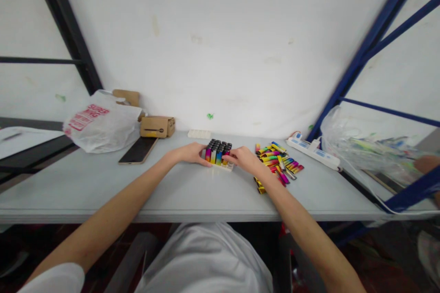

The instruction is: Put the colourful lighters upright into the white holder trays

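Lighters (pixel 277 161) heaped loose, 3 o'clock of white tray (pixel 227 167). Tray at 12 o'clock ahead, bearing upright black-capped lighters (pixel 213 154). Left hand (pixel 193 153) curled round their 9 o'clock side, holding; right hand (pixel 244 158) narrow at 3 o'clock edge, grip: cannot tell. White slotted piece (pixel 199 134) beyond, 11 o'clock.

Bare left forearm (pixel 137 192) slanting up toward two o'clock; left grip (pixel 194 153) pointing toward three, thumb (pixel 205 162) standing apart below fingers (pixel 199 146). Bare right forearm (pixel 292 208) slanting up toward ten-to-eleven o'clock; right grip (pixel 243 158) pointing toward nine, fingers bending, fingertips showing too small to read. Grips facing each other. Torso (pixel 206 261) showing at six.
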Demonstrator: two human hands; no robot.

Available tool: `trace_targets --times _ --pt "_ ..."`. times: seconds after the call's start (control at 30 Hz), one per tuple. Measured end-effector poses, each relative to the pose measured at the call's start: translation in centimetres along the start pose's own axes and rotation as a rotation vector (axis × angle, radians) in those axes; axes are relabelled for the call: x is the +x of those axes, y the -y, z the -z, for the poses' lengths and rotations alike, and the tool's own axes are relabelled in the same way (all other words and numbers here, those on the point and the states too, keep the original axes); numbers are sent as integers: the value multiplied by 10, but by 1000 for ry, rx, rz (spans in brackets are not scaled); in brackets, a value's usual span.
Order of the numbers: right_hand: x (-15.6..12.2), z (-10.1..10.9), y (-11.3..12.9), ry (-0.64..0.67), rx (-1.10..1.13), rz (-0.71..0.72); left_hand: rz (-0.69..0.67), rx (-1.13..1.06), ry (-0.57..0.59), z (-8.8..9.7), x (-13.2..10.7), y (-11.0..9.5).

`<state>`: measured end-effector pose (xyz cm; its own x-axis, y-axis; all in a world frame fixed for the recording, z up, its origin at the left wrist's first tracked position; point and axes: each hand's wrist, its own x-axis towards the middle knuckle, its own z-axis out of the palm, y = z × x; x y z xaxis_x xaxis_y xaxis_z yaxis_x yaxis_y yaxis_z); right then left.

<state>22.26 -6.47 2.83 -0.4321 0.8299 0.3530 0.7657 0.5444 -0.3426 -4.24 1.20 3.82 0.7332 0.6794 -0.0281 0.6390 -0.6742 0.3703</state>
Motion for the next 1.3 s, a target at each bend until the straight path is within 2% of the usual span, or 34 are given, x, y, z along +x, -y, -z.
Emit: trace_targets --times 0.1,0.2,0.3,0.4,0.5,0.6,0.73,0.83,1.0,1.13,1.3 --pt "-1 3 -4 -9 -1 0 0 4 5 1 -1 -3" --pt "-7 17 -18 -47 -26 -47 6 3 10 2 -2 -5" --pt "-15 32 -45 -100 -120 -146 19 28 11 2 -1 -4" --pt "-22 39 -74 -133 -302 -325 12 33 9 1 0 -2" --pt "-25 36 -93 -1 -428 -437 10 22 -3 1 1 -1" --pt "-23 31 -100 127 -440 -429 5 27 -6 0 1 -1" --pt "-17 27 -99 133 -401 -370 -1 21 -5 0 1 -1" --pt "-14 22 -100 77 -291 -284 0 28 -8 0 1 -1" --pt "-14 14 -100 -94 12 -158 -1 48 -5 0 0 -2" --pt "-13 21 -92 -224 330 -175 -6 47 -7 0 1 0" --pt "-10 29 -76 -385 732 -290 -24 18 1 -1 2 3"
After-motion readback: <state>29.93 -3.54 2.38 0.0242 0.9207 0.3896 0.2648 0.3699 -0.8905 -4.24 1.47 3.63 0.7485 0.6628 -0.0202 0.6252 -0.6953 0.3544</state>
